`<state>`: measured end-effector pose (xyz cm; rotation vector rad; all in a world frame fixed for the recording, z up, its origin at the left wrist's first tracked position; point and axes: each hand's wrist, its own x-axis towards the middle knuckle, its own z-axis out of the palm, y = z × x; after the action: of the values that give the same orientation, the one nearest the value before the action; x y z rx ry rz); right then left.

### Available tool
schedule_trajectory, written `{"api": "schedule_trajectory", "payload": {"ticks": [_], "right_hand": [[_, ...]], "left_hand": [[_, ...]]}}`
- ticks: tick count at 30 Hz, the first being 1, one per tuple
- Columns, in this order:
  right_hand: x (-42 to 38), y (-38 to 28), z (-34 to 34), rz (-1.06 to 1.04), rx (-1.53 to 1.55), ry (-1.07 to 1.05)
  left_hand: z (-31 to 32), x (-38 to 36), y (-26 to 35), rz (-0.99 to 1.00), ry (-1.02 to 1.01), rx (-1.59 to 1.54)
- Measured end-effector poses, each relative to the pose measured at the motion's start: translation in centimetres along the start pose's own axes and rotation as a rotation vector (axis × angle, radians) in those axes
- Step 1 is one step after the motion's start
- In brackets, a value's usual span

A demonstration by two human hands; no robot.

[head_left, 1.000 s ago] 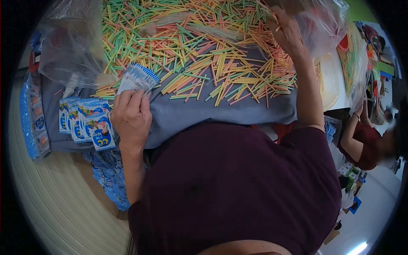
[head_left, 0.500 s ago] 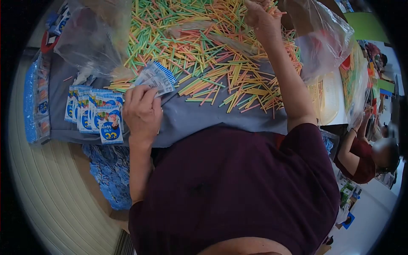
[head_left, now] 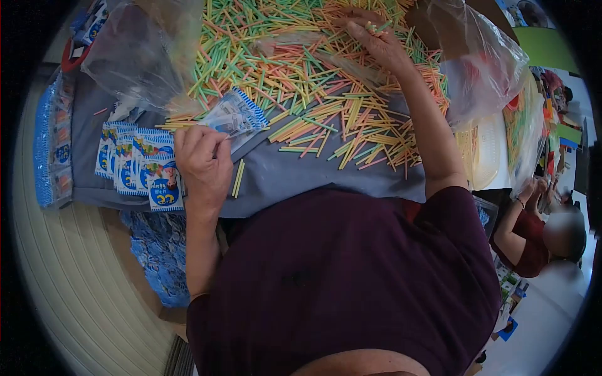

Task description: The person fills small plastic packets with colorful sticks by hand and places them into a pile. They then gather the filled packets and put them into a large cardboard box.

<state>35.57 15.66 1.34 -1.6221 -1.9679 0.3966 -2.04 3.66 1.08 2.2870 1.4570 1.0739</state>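
Packet point(head_left: 239, 114), blue-and-white: clamped in left hand point(head_left: 204, 156), over the grey surface point(head_left: 276, 169); long axis slanting forward and right, striped end toward loose sticks point(head_left: 301, 129). Right hand point(head_left: 380, 49): well apart from left, farther forward, among the sticks, fingers bent; grip on sticks cannot be told.

A blue-and-white packet point(head_left: 241, 111) with a striped edge slants out from the pinching left fingers point(head_left: 191, 139); pink, yellow and green sticks point(head_left: 295, 72) lie scattered around the right fingers point(head_left: 359, 31).
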Motion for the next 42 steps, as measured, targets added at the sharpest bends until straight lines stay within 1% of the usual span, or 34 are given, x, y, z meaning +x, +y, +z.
{"api": "schedule_trajectory", "payload": {"ticks": [1,5,7,8,9,10,11,13,15,16,18,21,27,31,33,34,36,37,39,40,41,42], "right_hand": [[-0.1,0.1,-0.1,0.009,0.052,0.025],[-1.2,0.0,-1.6,0.099,0.373,0.123],[-1.5,-0.9,-2.1,0.120,0.524,0.149],[-1.7,-1.6,-2.2,0.122,0.590,0.159],[-1.9,-2.7,-2.1,0.116,0.658,0.169],[-2.2,-4.0,-2.1,0.098,0.734,0.168],[-2.5,-5.8,-1.8,0.071,0.803,0.155],[-3.0,-9.6,-1.2,-0.006,0.930,0.084],[-3.4,-12.6,-0.2,-0.123,1.005,-0.034],[-3.3,-13.7,0.2,-0.198,1.011,-0.100],[-3.0,-15.0,0.7,-0.332,0.995,-0.220],[-2.3,-15.1,1.3,-0.418,0.934,-0.306],[-2.8,-14.6,1.6,-0.327,0.713,-0.312],[-2.2,-13.7,1.3,-0.301,0.903,-0.405],[-2.2,-14.1,1.2,-0.302,0.947,-0.429],[-2.5,-14.7,1.1,-0.330,0.860,-0.397],[-2.3,-14.7,0.8,-0.343,0.741,-0.440],[-2.1,-14.8,0.6,-0.352,0.681,-0.461],[-2.2,-15.3,0.2,-0.274,0.708,-0.450],[-2.1,-15.4,0.2,-0.252,0.716,-0.443],[-1.8,-15.2,0.9,-0.276,0.876,-0.322],[-1.8,-15.3,0.7,-0.261,0.946,-0.272]], "left_hand": [[0.1,-0.2,-0.2,-0.022,-0.041,-0.011],[-0.3,-1.1,-0.1,-0.083,-0.085,-0.025],[-0.7,-1.0,-0.4,-0.114,-0.051,-0.135],[-0.8,-0.6,-0.3,-0.115,-0.048,-0.131],[-0.9,-0.1,0.1,-0.172,-0.037,-0.234],[-1.1,0.5,0.4,-0.233,-0.024,-0.332],[-1.1,1.2,1.0,-0.247,-0.013,-0.317],[-0.5,2.7,2.2,-0.189,-0.015,-0.429],[0.8,3.7,2.6,-0.181,-0.045,-0.519],[1.3,3.9,2.9,-0.187,-0.046,-0.503],[2.4,4.1,3.2,-0.177,0.003,-0.753],[2.7,3.8,3.0,-0.122,0.008,-0.797],[3.4,3.2,2.9,-0.232,0.043,-0.915],[3.9,3.6,2.7,-0.172,0.022,-0.906],[4.1,3.9,2.8,-0.229,-0.003,-1.056],[4.2,4.1,3.1,-0.224,0.003,-1.055],[4.3,4.4,3.9,-0.307,0.050,-1.256],[4.4,4.6,3.8,-0.304,0.055,-1.253],[4.7,4.8,3.6,-0.397,-0.007,-1.373],[4.9,4.9,3.6,-0.385,-0.004,-1.370],[5.2,5.1,3.5,-0.389,0.018,-1.450],[5.4,5.3,3.3,-0.390,0.040,-1.529]]}}
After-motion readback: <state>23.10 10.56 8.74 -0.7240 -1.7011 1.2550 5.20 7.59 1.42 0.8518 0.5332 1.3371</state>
